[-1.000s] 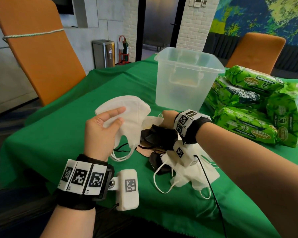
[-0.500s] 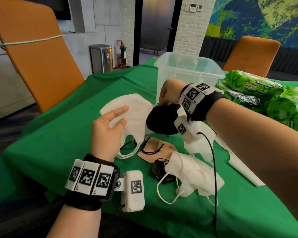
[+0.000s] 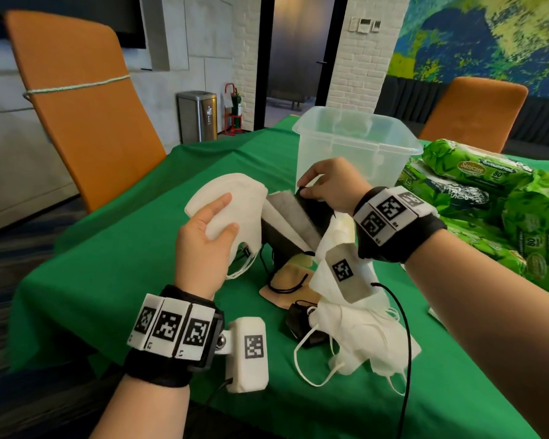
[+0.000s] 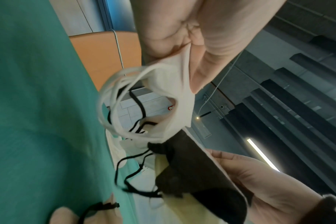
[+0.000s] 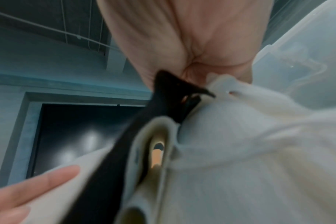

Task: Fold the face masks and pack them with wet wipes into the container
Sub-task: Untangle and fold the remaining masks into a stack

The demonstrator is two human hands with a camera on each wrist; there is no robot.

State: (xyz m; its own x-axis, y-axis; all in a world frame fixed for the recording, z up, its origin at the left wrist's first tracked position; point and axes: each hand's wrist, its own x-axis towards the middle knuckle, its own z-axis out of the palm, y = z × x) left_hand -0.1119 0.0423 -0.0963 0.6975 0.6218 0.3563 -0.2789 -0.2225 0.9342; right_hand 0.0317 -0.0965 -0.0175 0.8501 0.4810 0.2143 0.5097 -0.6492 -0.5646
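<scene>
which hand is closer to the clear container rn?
Right. The right hand pinches a black mask just in front of the container; the left hand holds white masks farther back, leftward.

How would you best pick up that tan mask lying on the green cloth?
Pinch the tan mask by its near edge, coming from above. It lies flat, folded, with black loops on top; its far part sits under the masks that the right hand holds.

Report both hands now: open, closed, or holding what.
Left hand: closed, holding the stack of white masks.
Right hand: closed, pinching the black mask by its top edge.
</scene>
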